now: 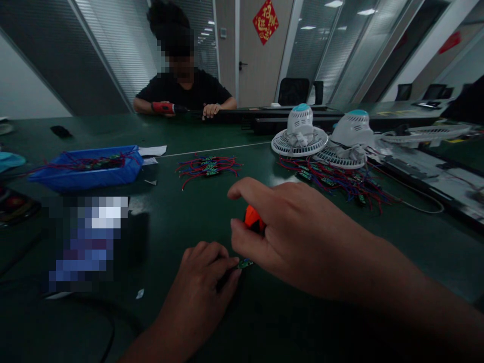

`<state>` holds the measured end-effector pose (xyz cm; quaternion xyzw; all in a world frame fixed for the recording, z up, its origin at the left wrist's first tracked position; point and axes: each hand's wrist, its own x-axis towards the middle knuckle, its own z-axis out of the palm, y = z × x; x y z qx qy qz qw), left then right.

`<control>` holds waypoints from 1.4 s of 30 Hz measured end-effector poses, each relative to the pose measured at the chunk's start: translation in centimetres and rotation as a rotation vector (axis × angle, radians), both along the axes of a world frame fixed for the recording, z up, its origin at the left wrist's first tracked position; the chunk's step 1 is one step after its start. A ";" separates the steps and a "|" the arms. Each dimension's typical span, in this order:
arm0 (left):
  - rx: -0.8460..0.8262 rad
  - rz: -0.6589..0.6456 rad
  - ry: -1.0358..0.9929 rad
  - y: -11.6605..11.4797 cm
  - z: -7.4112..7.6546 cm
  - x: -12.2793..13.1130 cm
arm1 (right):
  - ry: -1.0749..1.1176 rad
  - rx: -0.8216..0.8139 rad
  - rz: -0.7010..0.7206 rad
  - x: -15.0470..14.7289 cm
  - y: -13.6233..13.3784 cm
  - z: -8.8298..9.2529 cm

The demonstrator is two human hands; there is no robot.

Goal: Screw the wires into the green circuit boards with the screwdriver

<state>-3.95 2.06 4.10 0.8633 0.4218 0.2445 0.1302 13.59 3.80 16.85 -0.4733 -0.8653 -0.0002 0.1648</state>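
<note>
Green circuit board [245, 263], small, on or just above the tabletop [174, 217]; one end pinched between thumb and forefinger of the left hand [204, 277]. Right hand [295, 232] just beyond it: thumb and forefinger spread, an orange-and-black object [254, 218] showing in the gap; cannot tell whether the hidden fingers grip it.

Handling (judged): board very light, stiff, rather brittle; parts and solder joints probably the weak points. Best hold: by the edges, light pressure, no bending.

Farther out: a cluster of wired boards [210, 166], leads splayed; likely limp wires that snag, so lift by the boards. Blue bin [91, 179] to the left holds more; another tangle [336, 179] lies right, beside white fans [300, 138].
</note>
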 end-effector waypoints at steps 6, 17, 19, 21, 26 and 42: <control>0.025 0.000 -0.027 0.0 0.0 0.1 | 0.017 -0.046 -0.004 -0.2 0.0 0.2; 0.006 0.040 -0.005 -0.2 -0.3 0.3 | -0.065 0.079 -0.024 0.3 0.5 -0.3; -0.005 0.038 0.005 -0.1 -0.3 0.3 | -0.049 0.062 -0.017 0.2 0.5 -0.3; -0.012 0.036 0.009 -0.1 -0.3 0.2 | -0.019 0.044 -0.009 0.2 0.4 -0.2; 0.010 0.017 -0.017 -0.2 -0.4 0.1 | 0.072 -0.009 0.018 0.2 0.2 -0.2; 0.025 0.109 0.075 -0.1 0.1 0.2 | 0.213 -0.354 0.107 2.4 2.2 0.0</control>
